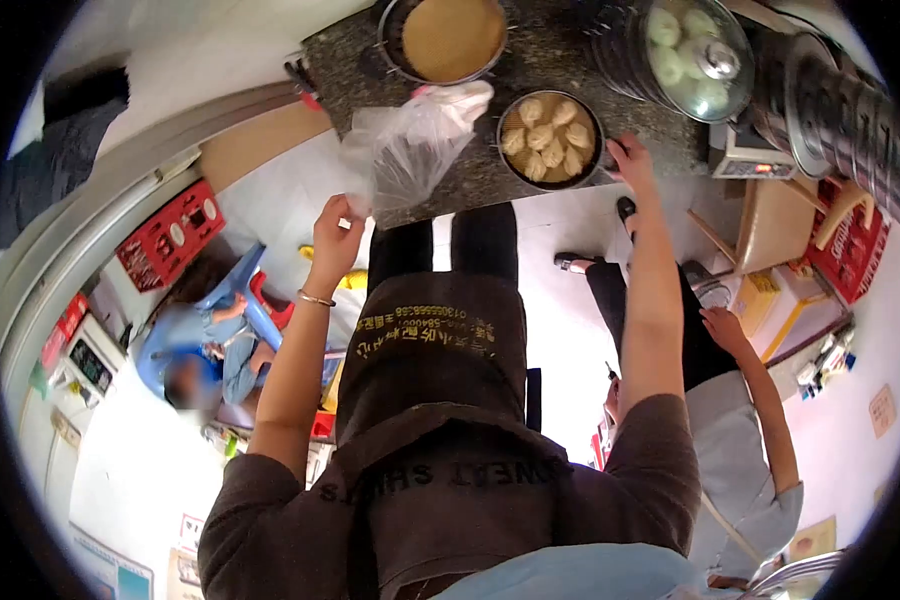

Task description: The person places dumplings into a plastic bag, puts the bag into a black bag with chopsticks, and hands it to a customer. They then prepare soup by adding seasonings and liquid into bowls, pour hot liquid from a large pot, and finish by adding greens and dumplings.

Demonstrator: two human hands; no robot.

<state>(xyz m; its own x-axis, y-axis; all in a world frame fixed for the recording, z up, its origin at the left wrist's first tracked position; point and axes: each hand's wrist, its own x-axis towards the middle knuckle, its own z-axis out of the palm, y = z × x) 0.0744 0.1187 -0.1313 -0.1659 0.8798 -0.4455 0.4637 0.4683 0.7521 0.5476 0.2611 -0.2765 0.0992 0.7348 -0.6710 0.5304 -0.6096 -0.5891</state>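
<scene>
Crinkled clear plastic bag (pixel 405 155), speckled stone-look counter (pixel 355 50)

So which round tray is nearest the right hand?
The dumpling tray: its rim is right by the right hand, while the brown-lined tray and the glass-lidded stack sit farther off.

My feed's pretty bright, with the white floor (pixel 562 330) totally blown out. Glare on the clear domed steamer lid (pixel 715 60), heavy fisheye bending toward a black rim, soft edges, and the seated person (pixel 192 380) is smeary.
</scene>
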